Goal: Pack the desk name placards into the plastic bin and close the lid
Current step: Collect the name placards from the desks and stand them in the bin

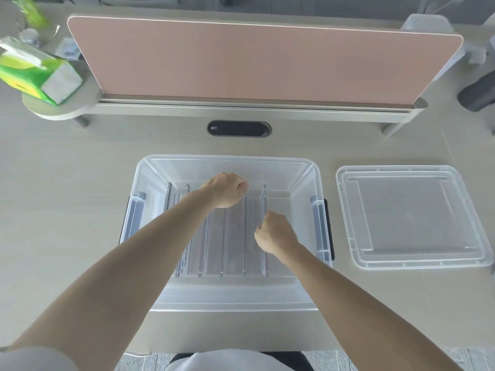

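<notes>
A clear rectangular plastic bin sits on the pale beige desk, near its front edge and open at the top. Inside it, five clear acrylic desk name placards stand on edge in a row running left to right. The left hand reaches into the bin, its fingers clenched around the far end of the second placard from the right. The right hand is nearer, its fingers curled at the top edge of the rightmost placard. The clear plastic lid lies flat on the desk just right of the bin. Farther off stand a dusty-pink divider panel, a black oval cable port and, far left, a green tissue pack.
</notes>
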`<state>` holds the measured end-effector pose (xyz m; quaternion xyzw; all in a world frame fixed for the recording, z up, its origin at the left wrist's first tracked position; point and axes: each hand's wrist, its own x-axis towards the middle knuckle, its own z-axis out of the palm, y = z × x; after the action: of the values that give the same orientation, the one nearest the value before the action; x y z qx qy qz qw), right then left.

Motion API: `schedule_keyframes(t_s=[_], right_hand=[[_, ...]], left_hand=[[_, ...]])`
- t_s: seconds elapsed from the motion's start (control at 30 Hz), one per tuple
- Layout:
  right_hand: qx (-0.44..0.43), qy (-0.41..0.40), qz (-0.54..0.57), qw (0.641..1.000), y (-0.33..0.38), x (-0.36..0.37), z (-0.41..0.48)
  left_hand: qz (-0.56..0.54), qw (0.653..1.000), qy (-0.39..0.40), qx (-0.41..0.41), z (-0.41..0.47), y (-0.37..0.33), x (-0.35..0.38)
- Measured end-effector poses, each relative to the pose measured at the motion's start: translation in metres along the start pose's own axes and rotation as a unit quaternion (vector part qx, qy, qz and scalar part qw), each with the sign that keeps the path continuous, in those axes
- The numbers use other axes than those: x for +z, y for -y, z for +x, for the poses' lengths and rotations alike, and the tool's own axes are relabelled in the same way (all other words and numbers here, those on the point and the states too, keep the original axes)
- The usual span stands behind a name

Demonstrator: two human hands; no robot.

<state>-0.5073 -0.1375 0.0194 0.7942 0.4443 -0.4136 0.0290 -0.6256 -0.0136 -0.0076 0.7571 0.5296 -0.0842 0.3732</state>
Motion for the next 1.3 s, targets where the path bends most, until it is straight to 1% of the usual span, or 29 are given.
schedule_keyframes(t_s=[0.17, 0.5, 0.63, 0.77, 0.87, 1.03, 1.13, 1.2, 1.3], right_hand=[[-0.001, 0.008, -0.006, 1.000, 0.001, 0.000, 0.001], [0.009, 0.012, -0.011, 1.000, 0.000, 0.004, 0.005], [0.015, 0.019, -0.014, 1.000, 0.001, 0.005, 0.007], [0.015, 0.022, -0.015, 1.000, 0.002, 0.003, 0.007], [0.020, 0.023, -0.020, 0.999, 0.003, 0.002, 0.005], [0.012, 0.038, -0.019, 0.999, 0.001, 0.001, 0.003], [0.006, 0.050, -0.019, 0.999, 0.002, -0.005, -0.004], [0.004, 0.035, -0.004, 0.999, 0.003, -0.014, -0.011], [-0.017, -0.015, 0.021, 1.000, 0.004, -0.036, -0.028]], left_hand=[[-0.003, 1.000, 0.000, 0.000, -0.002, 0.001, 0.000], [0.023, 1.000, 0.007, 0.010, -0.003, 0.000, -0.001], [0.036, 0.999, -0.004, 0.014, -0.003, -0.002, 0.000], [0.037, 0.998, -0.016, 0.041, -0.006, -0.011, 0.002], [0.056, 0.997, 0.001, 0.051, -0.010, -0.022, 0.004], [0.069, 0.996, 0.029, 0.039, -0.016, -0.027, -0.002], [0.086, 0.994, 0.022, 0.058, -0.026, -0.033, -0.009], [0.082, 0.993, 0.001, 0.083, -0.033, -0.040, -0.014], [0.060, 0.991, -0.029, 0.118, -0.040, -0.053, -0.020]])
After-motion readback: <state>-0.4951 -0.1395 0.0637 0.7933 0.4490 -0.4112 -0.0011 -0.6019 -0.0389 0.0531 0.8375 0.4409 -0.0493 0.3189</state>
